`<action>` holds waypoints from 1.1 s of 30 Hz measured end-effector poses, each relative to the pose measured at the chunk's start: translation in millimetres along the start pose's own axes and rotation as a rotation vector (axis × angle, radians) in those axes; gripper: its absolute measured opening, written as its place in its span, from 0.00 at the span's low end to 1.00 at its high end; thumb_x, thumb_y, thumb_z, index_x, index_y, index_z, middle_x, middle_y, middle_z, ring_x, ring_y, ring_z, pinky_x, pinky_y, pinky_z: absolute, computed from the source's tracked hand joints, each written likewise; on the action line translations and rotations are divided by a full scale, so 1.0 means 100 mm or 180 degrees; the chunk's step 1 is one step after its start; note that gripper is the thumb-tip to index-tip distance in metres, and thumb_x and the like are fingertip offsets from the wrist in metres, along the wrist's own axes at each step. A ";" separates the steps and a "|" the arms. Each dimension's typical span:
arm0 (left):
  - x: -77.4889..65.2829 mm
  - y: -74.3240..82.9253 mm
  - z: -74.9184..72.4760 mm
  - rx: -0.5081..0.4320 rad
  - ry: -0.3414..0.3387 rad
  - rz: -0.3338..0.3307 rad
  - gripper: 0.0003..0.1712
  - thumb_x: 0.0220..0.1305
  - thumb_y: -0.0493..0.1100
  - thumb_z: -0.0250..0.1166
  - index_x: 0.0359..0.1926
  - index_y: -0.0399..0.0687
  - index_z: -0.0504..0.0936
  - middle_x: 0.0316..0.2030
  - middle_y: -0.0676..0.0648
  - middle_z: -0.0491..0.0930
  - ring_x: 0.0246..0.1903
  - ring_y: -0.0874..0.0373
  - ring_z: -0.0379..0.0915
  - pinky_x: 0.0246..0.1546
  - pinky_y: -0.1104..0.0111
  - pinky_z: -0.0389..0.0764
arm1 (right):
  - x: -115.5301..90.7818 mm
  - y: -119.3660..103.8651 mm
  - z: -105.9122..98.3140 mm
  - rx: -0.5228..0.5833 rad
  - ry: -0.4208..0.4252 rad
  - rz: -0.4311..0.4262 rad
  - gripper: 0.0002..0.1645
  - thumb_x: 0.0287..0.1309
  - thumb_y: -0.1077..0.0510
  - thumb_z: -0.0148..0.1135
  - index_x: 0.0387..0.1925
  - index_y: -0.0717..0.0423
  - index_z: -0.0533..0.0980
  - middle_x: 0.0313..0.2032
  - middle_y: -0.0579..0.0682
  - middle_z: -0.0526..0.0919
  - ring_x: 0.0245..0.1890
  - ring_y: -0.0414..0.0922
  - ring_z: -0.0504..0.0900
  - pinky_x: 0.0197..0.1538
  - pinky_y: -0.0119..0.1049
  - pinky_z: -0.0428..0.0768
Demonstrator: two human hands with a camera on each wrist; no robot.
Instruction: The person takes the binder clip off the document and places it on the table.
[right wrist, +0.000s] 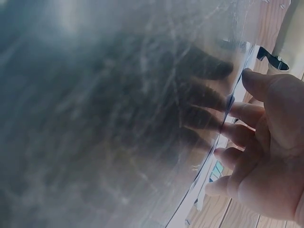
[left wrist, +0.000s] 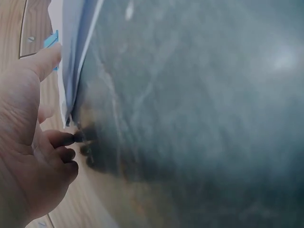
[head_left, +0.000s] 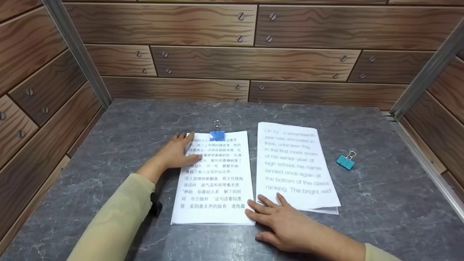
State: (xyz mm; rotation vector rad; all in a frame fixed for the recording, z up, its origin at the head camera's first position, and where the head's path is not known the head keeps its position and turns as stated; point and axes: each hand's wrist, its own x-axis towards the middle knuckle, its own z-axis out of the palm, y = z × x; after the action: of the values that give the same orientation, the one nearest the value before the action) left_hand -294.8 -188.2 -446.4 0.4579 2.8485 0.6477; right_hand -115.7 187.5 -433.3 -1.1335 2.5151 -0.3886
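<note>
A person's left hand [head_left: 174, 151], thumb spread wide from the fingers, rests at the upper left edge of Chinese-text sheets [head_left: 214, 192] topped by a blue binder clip [head_left: 217, 136], while the right hand [head_left: 286, 225], fingers loosely spread, touches their lower right corner beside English-text sheets [head_left: 293, 166]. A teal binder clip [head_left: 345, 162] lies farther right on a gray marbled tabletop [head_left: 152, 114] before wood-plank-patterned walls [head_left: 203, 27].

The head view faces forward and down; nearer wrist views share its tabletop [head_left: 384, 203]
</note>
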 end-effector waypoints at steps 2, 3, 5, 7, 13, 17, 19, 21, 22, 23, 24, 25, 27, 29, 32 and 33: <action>0.00 0.00 0.00 -0.0004 0.0001 0.0006 0.58 0.69 0.69 0.64 0.86 0.47 0.49 0.82 0.28 0.46 0.81 0.31 0.39 0.77 0.37 0.52 | 0.00 0.00 0.00 0.0013 0.0002 0.0008 0.39 0.80 0.34 0.50 0.82 0.44 0.62 0.82 0.47 0.58 0.82 0.56 0.53 0.75 0.74 0.51; 0.00 0.00 0.01 0.0000 0.0001 0.0016 0.58 0.70 0.69 0.64 0.86 0.46 0.50 0.81 0.28 0.47 0.81 0.31 0.39 0.77 0.37 0.52 | 0.00 0.00 0.00 0.0018 0.0006 0.0012 0.39 0.80 0.34 0.50 0.82 0.44 0.62 0.82 0.47 0.58 0.82 0.57 0.53 0.75 0.74 0.51; 0.00 0.01 0.01 0.0009 0.0010 0.0039 0.57 0.70 0.68 0.64 0.86 0.45 0.51 0.81 0.28 0.48 0.81 0.30 0.40 0.77 0.37 0.52 | -0.01 0.00 0.00 0.0028 0.0012 0.0017 0.39 0.80 0.34 0.50 0.82 0.44 0.62 0.82 0.47 0.58 0.82 0.57 0.53 0.75 0.74 0.51; -0.01 0.02 0.00 0.0008 0.0022 0.0070 0.56 0.70 0.67 0.65 0.85 0.44 0.51 0.80 0.27 0.49 0.80 0.30 0.42 0.77 0.38 0.53 | -0.01 0.00 0.00 0.0028 0.0013 0.0026 0.39 0.80 0.35 0.50 0.83 0.44 0.62 0.82 0.47 0.57 0.82 0.57 0.53 0.76 0.73 0.50; -0.01 0.01 0.00 -0.0066 0.0148 0.0131 0.55 0.68 0.63 0.68 0.85 0.44 0.55 0.78 0.26 0.55 0.78 0.29 0.50 0.76 0.40 0.57 | -0.01 0.00 -0.01 0.0029 0.0021 0.0012 0.39 0.80 0.35 0.50 0.83 0.44 0.62 0.82 0.47 0.57 0.82 0.57 0.53 0.76 0.73 0.50; -0.01 -0.02 0.00 -0.0220 0.0262 0.0163 0.54 0.67 0.59 0.71 0.84 0.44 0.58 0.75 0.29 0.64 0.74 0.32 0.62 0.73 0.43 0.65 | 0.00 -0.01 0.00 0.0039 0.0029 0.0000 0.38 0.80 0.35 0.51 0.83 0.44 0.62 0.82 0.47 0.57 0.82 0.57 0.53 0.76 0.74 0.50; 0.00 -0.03 0.00 -0.0399 0.0321 0.0167 0.53 0.67 0.57 0.73 0.83 0.42 0.59 0.74 0.32 0.68 0.72 0.35 0.66 0.72 0.45 0.68 | 0.00 -0.01 0.00 0.0043 0.0030 -0.0003 0.38 0.80 0.35 0.51 0.82 0.44 0.62 0.82 0.47 0.57 0.82 0.57 0.54 0.75 0.74 0.50; 0.01 -0.03 -0.01 -0.0633 0.0384 0.0155 0.52 0.67 0.53 0.74 0.82 0.42 0.60 0.74 0.35 0.70 0.71 0.39 0.69 0.71 0.48 0.71 | 0.00 -0.01 0.00 0.0045 0.0031 -0.0003 0.39 0.80 0.35 0.51 0.82 0.44 0.62 0.82 0.47 0.57 0.82 0.57 0.54 0.75 0.74 0.50; 0.01 -0.03 -0.02 -0.0761 0.0409 0.0131 0.51 0.67 0.52 0.75 0.82 0.42 0.60 0.74 0.36 0.70 0.72 0.41 0.69 0.71 0.49 0.70 | 0.00 -0.01 0.00 0.0042 0.0031 -0.0001 0.39 0.80 0.35 0.51 0.82 0.44 0.62 0.82 0.47 0.58 0.82 0.57 0.54 0.75 0.74 0.50; 0.02 -0.03 -0.02 -0.0880 0.0440 0.0129 0.50 0.67 0.51 0.75 0.82 0.41 0.61 0.74 0.36 0.70 0.72 0.42 0.69 0.71 0.50 0.71 | -0.01 -0.01 0.00 0.0044 0.0031 0.0003 0.39 0.80 0.35 0.51 0.82 0.44 0.62 0.82 0.47 0.57 0.82 0.57 0.54 0.75 0.74 0.50; 0.02 -0.03 -0.03 -0.0992 0.0463 0.0131 0.49 0.68 0.49 0.75 0.81 0.41 0.62 0.74 0.37 0.70 0.72 0.43 0.69 0.71 0.51 0.71 | -0.01 -0.01 0.00 0.0048 0.0029 0.0007 0.39 0.80 0.35 0.51 0.82 0.44 0.62 0.82 0.47 0.57 0.82 0.57 0.54 0.75 0.74 0.50; 0.02 -0.03 -0.03 -0.1085 0.0482 0.0148 0.47 0.69 0.48 0.74 0.81 0.40 0.63 0.74 0.36 0.70 0.71 0.43 0.70 0.70 0.51 0.72 | -0.01 -0.01 0.00 0.0051 0.0029 0.0010 0.39 0.80 0.35 0.51 0.82 0.44 0.62 0.82 0.47 0.57 0.82 0.57 0.54 0.75 0.74 0.50; 0.03 -0.01 -0.04 -0.1254 0.0507 0.0164 0.44 0.70 0.44 0.73 0.80 0.40 0.65 0.72 0.36 0.72 0.70 0.44 0.72 0.69 0.52 0.73 | -0.01 -0.01 -0.01 0.0062 0.0029 0.0014 0.39 0.79 0.35 0.52 0.82 0.44 0.62 0.82 0.47 0.57 0.82 0.57 0.54 0.75 0.74 0.49; 0.04 -0.01 -0.03 -0.1370 0.0542 0.0212 0.39 0.71 0.40 0.70 0.79 0.38 0.67 0.71 0.35 0.73 0.67 0.44 0.75 0.67 0.53 0.75 | 0.00 -0.01 -0.01 0.0081 0.0017 0.0021 0.39 0.79 0.34 0.51 0.82 0.44 0.62 0.82 0.47 0.57 0.82 0.57 0.53 0.75 0.74 0.49; 0.06 -0.01 -0.03 -0.1547 0.0599 0.0222 0.33 0.73 0.34 0.67 0.76 0.38 0.71 0.68 0.34 0.76 0.60 0.46 0.80 0.61 0.56 0.80 | 0.00 -0.01 -0.01 0.0107 0.0005 0.0032 0.39 0.79 0.34 0.51 0.82 0.43 0.62 0.82 0.46 0.57 0.82 0.56 0.53 0.75 0.75 0.49; 0.06 0.00 -0.02 -0.1606 0.0610 0.0199 0.32 0.73 0.33 0.66 0.75 0.38 0.72 0.67 0.34 0.77 0.58 0.47 0.81 0.57 0.58 0.82 | 0.00 -0.01 0.00 0.0110 0.0002 0.0036 0.39 0.79 0.34 0.51 0.82 0.43 0.62 0.82 0.46 0.57 0.82 0.56 0.53 0.75 0.75 0.48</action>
State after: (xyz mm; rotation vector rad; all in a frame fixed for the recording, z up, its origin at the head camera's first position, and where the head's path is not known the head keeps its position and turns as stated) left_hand -301.2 -187.1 -445.0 0.4149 2.6938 1.4387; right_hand -115.5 186.8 -432.6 -1.1057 2.5042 -0.4279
